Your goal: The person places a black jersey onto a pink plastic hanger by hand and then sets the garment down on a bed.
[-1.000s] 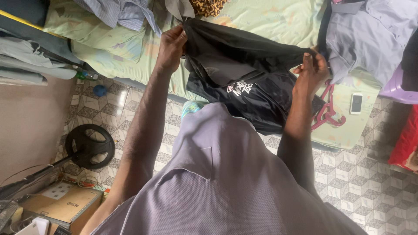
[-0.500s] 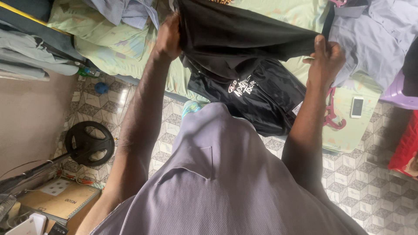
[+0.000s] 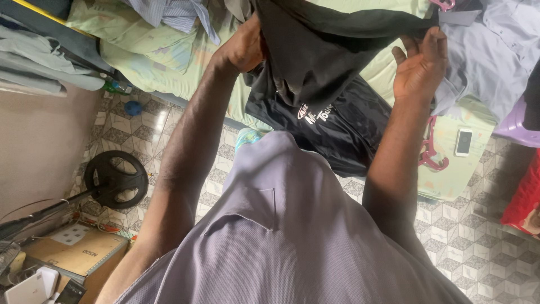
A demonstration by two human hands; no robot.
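Observation:
I hold a black garment [image 3: 326, 45] stretched out above the bed. My left hand [image 3: 243, 48] grips its left edge and my right hand [image 3: 419, 62] pinches its right edge with the fingers partly spread. Below it a second black shiny garment with white print [image 3: 332, 126] lies on the pale green bedsheet [image 3: 163, 62]. My grey shirt fills the lower middle of the view.
A lilac shirt [image 3: 489, 56] lies on the bed at the right, with a pink hanger [image 3: 432, 152] and a white phone [image 3: 464, 142] near the bed's edge. A black weight plate [image 3: 115, 181] and a cardboard box [image 3: 73, 256] sit on the tiled floor at left.
Both hands have lifted the black garment higher and farther over the bed. My right hand's fingers have spread more.

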